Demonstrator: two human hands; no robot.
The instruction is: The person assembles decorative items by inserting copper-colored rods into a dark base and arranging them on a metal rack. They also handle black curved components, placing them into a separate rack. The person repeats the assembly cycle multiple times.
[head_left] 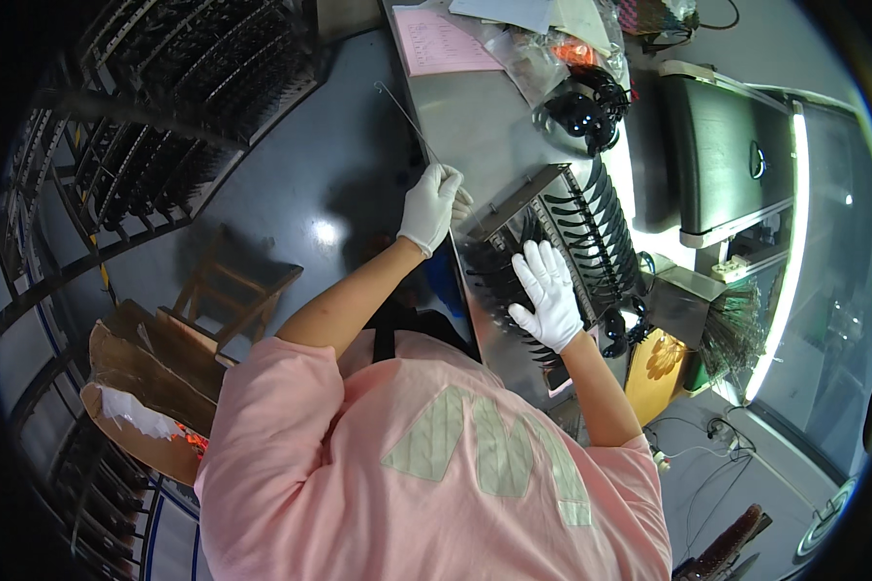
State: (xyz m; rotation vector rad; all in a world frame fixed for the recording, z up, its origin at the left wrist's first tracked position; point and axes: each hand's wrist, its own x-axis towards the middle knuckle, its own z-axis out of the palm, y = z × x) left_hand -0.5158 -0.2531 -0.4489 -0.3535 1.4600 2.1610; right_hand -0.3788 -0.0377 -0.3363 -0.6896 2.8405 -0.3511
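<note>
My left hand [432,207], in a white glove, is closed in a pinch on a thin metal wire rod [407,120]. The rod slants up and left over the floor and ends in a small hook. My right hand [550,294], also gloved, lies with its fingers stretched out over a row of glossy black curved parts [494,275]. These line the near side of a metal rack [531,190] on the steel table [455,103]. More black curved parts [591,225] stick out along its far side. What lies under my right palm is hidden.
Farther up the table are black glossy rounded pieces [574,114], clear plastic bags and a pink sheet [446,41]. A bright light tube [791,242] runs along the right. Behind my left arm stand a wooden stool [233,290], a cardboard box [145,373] and racks of dark parts [194,97].
</note>
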